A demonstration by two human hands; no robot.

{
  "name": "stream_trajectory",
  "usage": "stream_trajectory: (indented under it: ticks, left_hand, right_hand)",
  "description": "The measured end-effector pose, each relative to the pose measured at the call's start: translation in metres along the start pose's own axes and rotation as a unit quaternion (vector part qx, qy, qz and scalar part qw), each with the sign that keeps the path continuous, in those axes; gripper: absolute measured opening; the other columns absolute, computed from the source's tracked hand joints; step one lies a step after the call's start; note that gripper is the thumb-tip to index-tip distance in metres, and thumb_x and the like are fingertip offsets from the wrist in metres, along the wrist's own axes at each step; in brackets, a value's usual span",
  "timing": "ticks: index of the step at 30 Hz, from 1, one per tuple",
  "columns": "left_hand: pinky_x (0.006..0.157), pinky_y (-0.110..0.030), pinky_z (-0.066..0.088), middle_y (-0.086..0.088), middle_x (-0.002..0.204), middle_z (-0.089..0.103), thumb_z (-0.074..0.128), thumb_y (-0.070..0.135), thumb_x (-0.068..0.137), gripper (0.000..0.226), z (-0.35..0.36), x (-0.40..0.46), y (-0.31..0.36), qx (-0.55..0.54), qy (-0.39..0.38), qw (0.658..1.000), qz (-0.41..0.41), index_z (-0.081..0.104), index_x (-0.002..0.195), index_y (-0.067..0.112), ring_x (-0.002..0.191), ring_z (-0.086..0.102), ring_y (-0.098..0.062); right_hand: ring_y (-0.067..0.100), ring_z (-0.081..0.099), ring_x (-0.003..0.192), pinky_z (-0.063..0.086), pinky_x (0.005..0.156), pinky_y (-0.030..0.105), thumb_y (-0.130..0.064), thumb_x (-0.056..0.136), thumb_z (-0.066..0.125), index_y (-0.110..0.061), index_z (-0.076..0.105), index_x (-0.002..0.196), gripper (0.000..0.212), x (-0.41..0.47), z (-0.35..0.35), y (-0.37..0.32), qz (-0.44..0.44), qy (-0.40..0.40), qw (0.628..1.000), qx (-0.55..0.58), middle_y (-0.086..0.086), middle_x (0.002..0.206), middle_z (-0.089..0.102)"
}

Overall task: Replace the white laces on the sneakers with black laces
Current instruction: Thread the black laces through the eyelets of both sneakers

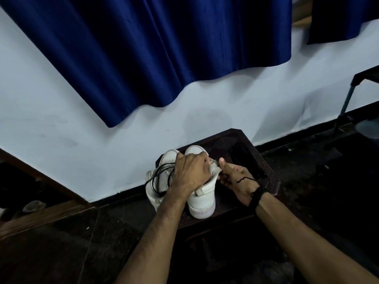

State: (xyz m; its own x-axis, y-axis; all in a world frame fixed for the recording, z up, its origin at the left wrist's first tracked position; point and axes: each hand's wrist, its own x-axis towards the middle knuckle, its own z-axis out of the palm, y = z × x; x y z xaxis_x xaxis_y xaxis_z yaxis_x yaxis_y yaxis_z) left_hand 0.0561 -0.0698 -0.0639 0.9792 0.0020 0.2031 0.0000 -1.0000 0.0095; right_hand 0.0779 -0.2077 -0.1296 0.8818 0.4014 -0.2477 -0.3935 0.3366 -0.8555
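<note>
Two white high-top sneakers stand side by side on a dark stool, toes toward the wall. The left sneaker has a black lace looping loosely over it. My left hand lies curled over the top of the right sneaker and grips its upper part. My right hand pinches the edge of that sneaker's collar or tongue from the right side. The lacing area under my hands is hidden.
The stool stands against a pale wall under a blue curtain. A dark metal frame stands at the right. The floor is dark, with a wooden ledge at the left.
</note>
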Motion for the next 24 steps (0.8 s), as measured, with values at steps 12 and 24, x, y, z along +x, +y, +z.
stream_trajectory:
  ticks: [12, 24]
  left_hand:
    - [0.081, -0.038, 0.036, -0.004, 0.097, 0.069, 0.042, 0.035, 0.095, 0.022, -0.02, 0.012, -0.005, 0.038, -0.045, 0.998, 0.039, 0.058, 0.093, 0.021, 0.096, 0.062, -0.029]
    - [0.084, -0.035, 0.045, -0.003, 0.112, 0.071, 0.051, 0.02, 0.089, 0.02, -0.018, 0.006, -0.001, -0.066, -0.107, 0.986, -0.106, 0.069, 0.098, 0.025, 0.111, 0.06, -0.027]
  right_hand:
    - [-0.005, 0.044, 0.043, 0.033, 0.05, 0.013, -0.04, 0.09, 0.065, -0.023, 0.061, 0.046, 0.047, 0.004, 0.017, -0.012, -0.154, 0.095, 0.954, -0.238, -0.015, 0.042, 0.052]
    - [0.002, 0.067, 0.072, 0.056, 0.073, 0.025, -0.033, 0.079, 0.076, -0.024, 0.079, 0.086, 0.012, -0.004, 0.029, -0.006, -0.143, 0.169, 0.935, -0.279, -0.008, 0.076, 0.074]
